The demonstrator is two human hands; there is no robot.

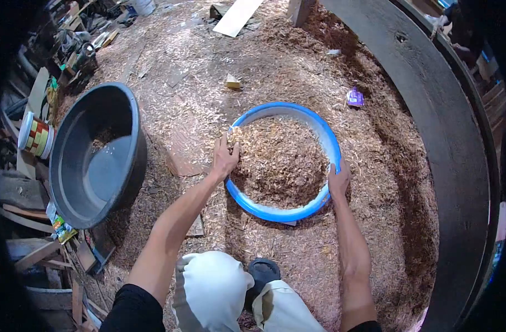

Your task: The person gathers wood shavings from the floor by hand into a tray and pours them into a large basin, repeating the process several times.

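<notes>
A round blue-rimmed basin with a pale inner wall lies in front of me, heaped with wood shavings. My left hand is closed at its left edge, with the fingertips over the shavings and the rim hidden beneath. On the opposite side my right hand grips the rim, thumb on top and fingers round the outside. Both forearms reach down past my bent knees.
A large dark tub leans at the left, with some shavings inside. Beside it stand a patterned bucket and scrap wood. A thick timber beam curves along the right. Shavings cover the ground, where a purple packet and a yellow block lie.
</notes>
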